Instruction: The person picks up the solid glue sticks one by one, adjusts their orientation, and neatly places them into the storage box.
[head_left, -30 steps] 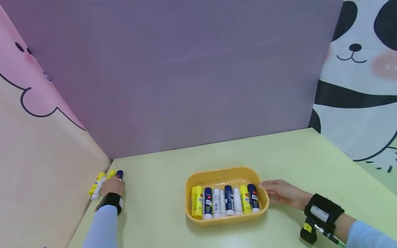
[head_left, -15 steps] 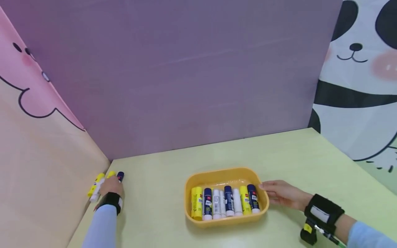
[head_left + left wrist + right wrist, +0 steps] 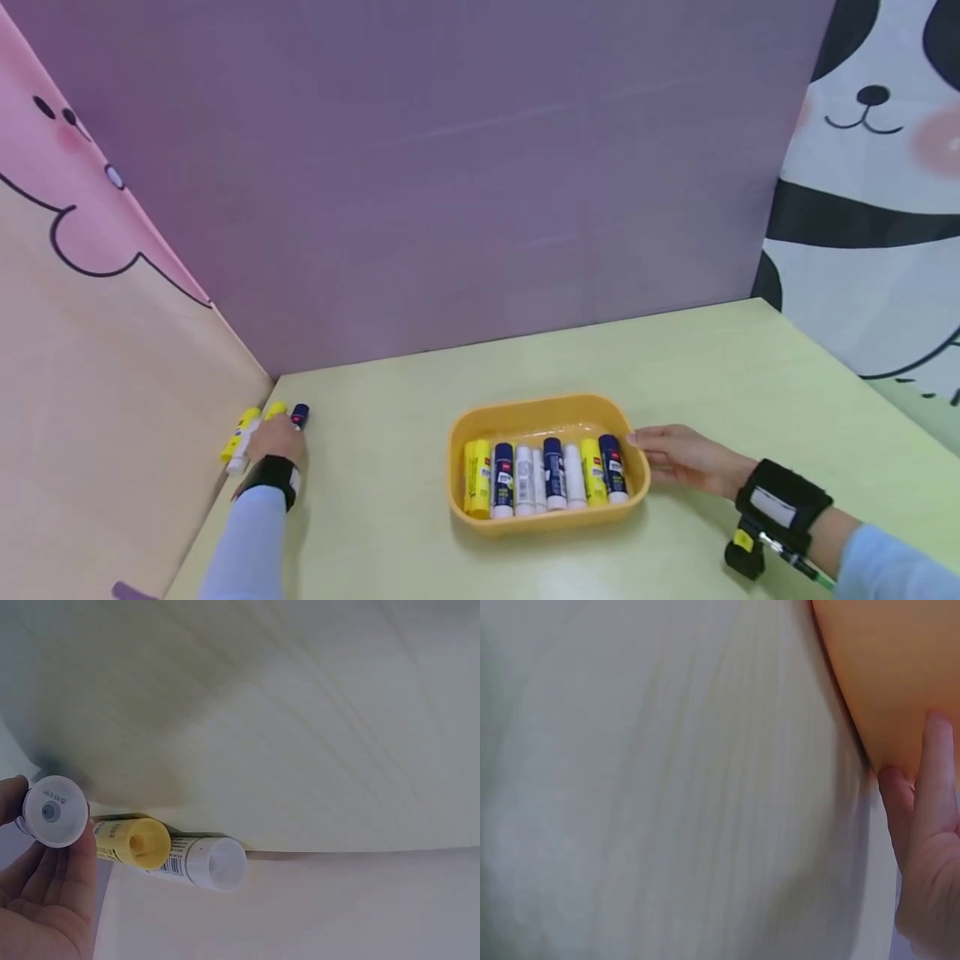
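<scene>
- Chiefly, the held stick (image 3: 55,812), probably blue-capped, could slip: its body is round, and the left hand (image 3: 277,440) pinches it between thumb and finger near the white base.
- The yellow stick (image 3: 131,841) and white stick (image 3: 214,862) lie just beside it along the left wall (image 3: 135,417); a sideways knock could roll them.
- The tray (image 3: 551,522), mid-table, bears a row of sticks (image 3: 553,473); an uneven push could skew it.
- Pose: left arm stretched forward toward the wall; right hand (image 3: 686,457) low, fingers nearly straight, touching the tray's right end.
</scene>
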Demonstrator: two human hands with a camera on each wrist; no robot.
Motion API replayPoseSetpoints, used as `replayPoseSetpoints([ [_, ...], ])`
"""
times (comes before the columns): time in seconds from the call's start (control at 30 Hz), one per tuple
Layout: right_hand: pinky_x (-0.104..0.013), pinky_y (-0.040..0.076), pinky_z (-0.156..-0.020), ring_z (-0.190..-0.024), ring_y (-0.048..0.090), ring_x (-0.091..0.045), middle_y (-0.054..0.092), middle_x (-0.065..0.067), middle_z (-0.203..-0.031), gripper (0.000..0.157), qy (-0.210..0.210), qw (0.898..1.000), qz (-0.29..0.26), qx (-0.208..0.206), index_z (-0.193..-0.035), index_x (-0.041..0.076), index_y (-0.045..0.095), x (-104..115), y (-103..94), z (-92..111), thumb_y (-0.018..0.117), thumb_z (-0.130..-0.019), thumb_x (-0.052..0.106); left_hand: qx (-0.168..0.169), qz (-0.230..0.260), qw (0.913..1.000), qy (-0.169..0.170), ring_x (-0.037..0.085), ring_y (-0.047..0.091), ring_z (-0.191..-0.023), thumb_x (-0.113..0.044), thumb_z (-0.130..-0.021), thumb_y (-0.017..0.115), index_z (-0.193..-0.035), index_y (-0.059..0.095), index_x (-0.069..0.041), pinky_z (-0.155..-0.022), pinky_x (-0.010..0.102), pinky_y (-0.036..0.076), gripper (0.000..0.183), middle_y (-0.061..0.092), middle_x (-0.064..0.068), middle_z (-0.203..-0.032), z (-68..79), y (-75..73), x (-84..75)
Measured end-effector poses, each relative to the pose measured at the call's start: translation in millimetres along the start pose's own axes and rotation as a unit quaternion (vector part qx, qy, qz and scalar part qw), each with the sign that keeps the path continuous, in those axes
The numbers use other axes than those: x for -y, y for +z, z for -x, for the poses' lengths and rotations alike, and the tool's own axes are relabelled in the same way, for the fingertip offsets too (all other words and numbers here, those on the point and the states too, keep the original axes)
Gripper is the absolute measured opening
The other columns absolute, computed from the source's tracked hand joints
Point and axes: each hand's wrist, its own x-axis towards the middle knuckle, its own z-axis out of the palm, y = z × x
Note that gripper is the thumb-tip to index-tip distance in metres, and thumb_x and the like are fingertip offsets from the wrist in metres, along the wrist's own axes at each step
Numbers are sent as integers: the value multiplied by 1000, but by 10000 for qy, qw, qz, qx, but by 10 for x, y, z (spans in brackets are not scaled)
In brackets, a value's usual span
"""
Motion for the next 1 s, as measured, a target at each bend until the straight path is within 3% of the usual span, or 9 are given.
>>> replayPoseSetpoints([
  [0.23,-36,47,-90,-110,58,-25,45,-26,-132,74,-141,9998,20,104,-137,-14,21,-12,-20,-6,56,-90,33,124,-73,9999,-3,41,55,-71,-10,-87,44,-95,54,13,-68,53,46,26,59,29,-83,-17,-18,-69],
  [0.67,-36,47,-91,-111,58,-25,43,-27,-134,76,-36,10000,-15,61,-138,-12,21,0,-4,1,57,-89,33,47,23,9983,586,30,54,-64,-19,-85,55,-96,61,10,-59,42,46,32,63,22,-79,46,-8,-242],
  [1.0,-35,48,-89,-107,60,-22,43,-27,-133,76,-115,9997,12,198,-138,-13,19,-3,-19,7,56,-90,33,129,191,9960,867,26,51,-63,-27,-85,58,-97,64,7,-57,35,40,37,62,15,-75,178,-109,-500],
])
